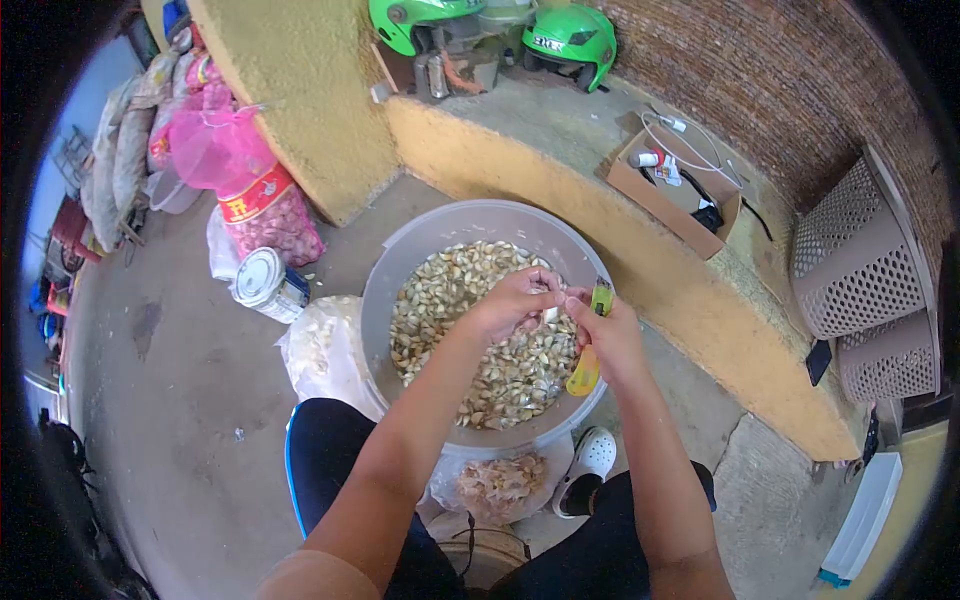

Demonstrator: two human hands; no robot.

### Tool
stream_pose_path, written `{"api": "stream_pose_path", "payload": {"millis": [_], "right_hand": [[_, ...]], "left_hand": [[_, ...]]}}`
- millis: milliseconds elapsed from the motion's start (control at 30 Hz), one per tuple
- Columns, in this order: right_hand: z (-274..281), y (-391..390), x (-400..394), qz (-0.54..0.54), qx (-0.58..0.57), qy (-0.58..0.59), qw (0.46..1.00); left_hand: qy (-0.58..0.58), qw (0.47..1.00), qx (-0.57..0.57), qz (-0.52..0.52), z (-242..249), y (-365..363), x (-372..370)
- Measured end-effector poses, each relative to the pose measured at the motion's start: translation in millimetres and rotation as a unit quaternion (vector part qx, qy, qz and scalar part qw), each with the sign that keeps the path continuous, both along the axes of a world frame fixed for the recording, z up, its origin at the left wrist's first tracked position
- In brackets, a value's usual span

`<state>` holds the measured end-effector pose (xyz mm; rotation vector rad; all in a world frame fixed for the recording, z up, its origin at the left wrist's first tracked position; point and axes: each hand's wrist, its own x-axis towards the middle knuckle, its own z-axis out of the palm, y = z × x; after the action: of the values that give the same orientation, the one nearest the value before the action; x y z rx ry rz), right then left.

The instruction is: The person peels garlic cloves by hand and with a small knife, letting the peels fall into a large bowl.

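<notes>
A large grey tub [405,245] holds many small pale pieces that look like garlic cloves [440,290], lying in what seems to be water. Over its right side, my left hand [515,303] and my right hand [608,325] meet at the fingertips. Between them is a small white clove [551,314], pinched by my left hand. My right hand has its fingers wrapped round a yellow-green cutter [583,372], with its other end showing above the hand.
Left of the tub are a plastic bag [322,345], a metal can [270,284] and a pink net sack [270,215]. A bag of peelings [503,485] lies near my legs. Beyond, a ledge [560,160] bears green helmets [572,45] and a cardboard box [675,205].
</notes>
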<state>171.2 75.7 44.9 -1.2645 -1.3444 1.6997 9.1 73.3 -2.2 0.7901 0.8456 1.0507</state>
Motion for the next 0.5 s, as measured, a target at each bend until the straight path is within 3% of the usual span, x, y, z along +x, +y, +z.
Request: {"api": "stream_pose_path", "payload": {"millis": [133, 233, 267, 367, 400, 500], "right_hand": [[9, -10, -2, -0.001, -0.104, 0.126, 0.986], [4, -13, -5, 0.027, -0.155, 0.18, 0.971], [5, -15, -7, 0.043, -0.164, 0.188, 0.968], [15, -25, -9, 0.071, -0.152, 0.209, 0.963], [19, -27, -10, 0.078, -0.142, 0.215, 0.963], [22, -34, -11, 0.127, -0.126, 0.171, 0.969]], "left_hand": [[0.152, 0.985, 0.055, 0.058, 29, -19, -8], [0.424, 0.857, 0.263, 0.128, 49, -41, -11], [0.426, 0.889, 0.141, 0.085, 58, -51, -15], [0.467, 0.862, 0.161, 0.116, 83, -84, -23], [0.444, 0.857, 0.225, 0.132, 82, -89, -25], [0.29, 0.949, 0.029, 0.117, 89, -105, -27]]}}
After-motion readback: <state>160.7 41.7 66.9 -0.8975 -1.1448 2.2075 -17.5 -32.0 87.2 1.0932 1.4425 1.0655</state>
